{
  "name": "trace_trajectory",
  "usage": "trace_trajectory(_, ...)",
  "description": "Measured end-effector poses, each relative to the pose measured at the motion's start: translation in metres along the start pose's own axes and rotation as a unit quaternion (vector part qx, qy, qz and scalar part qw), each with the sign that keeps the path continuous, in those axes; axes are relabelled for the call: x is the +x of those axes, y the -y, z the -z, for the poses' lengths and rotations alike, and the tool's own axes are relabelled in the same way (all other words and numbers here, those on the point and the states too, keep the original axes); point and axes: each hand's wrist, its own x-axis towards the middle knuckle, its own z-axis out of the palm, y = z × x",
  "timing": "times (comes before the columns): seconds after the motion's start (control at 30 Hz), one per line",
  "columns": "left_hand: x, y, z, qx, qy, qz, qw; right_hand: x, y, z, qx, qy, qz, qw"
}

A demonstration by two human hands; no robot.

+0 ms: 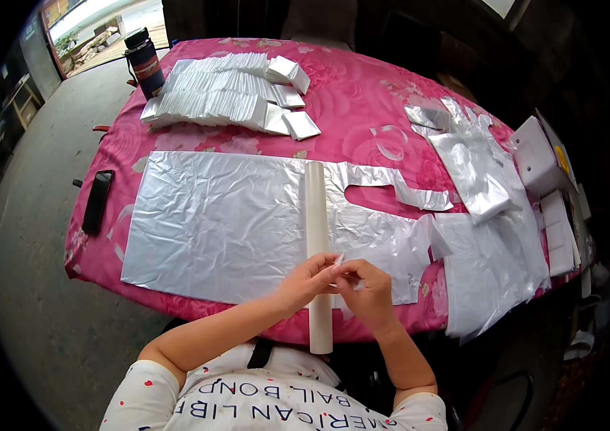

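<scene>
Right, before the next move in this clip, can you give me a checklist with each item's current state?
1. Plastic bag spread on the table: ok, laid out flat though wrinkled.
2. Pale tube lying across the bag: ok.
3. Tube wholly over the table: not ok, its near end sticks out past the edge.
4. Both hands free: cannot tell; the left hand and right hand meet fingertip to fingertip, perhaps with a small pale scrap between.
5. Phone off the bag: ok, it lies to the left.
6. Bag apart from the loose bags at right: cannot tell, their edges blend.
</scene>
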Motion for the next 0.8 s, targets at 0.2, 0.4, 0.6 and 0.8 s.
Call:
trace_trajectory(0.2,-0.006,-0.006,0.044,0.081,-0.029,0.116,0.99,-0.019,0.005,-0.03,-0.026,0.178,0.103,0.978)
trace_trajectory(0.4,-0.012,-0.009,0.045,0.135,-0.059,0.096,0.984,-0.022,0.003,-0.006,0.025,0.139,0.04,0.989)
trace_trajectory(0.6,-0.02,-0.018,0.021,0.365,-0.056,0.002,0.929,-0.019,-0.011,0.005,-0.024,0.141,0.05,0.988)
trace_trajectory(0.8,-0.033,-0.014,0.015,0.509,-0.062,-0.136,0.848,0.008,-0.027,0.038,-0.177,-0.049,0.045,0.982)
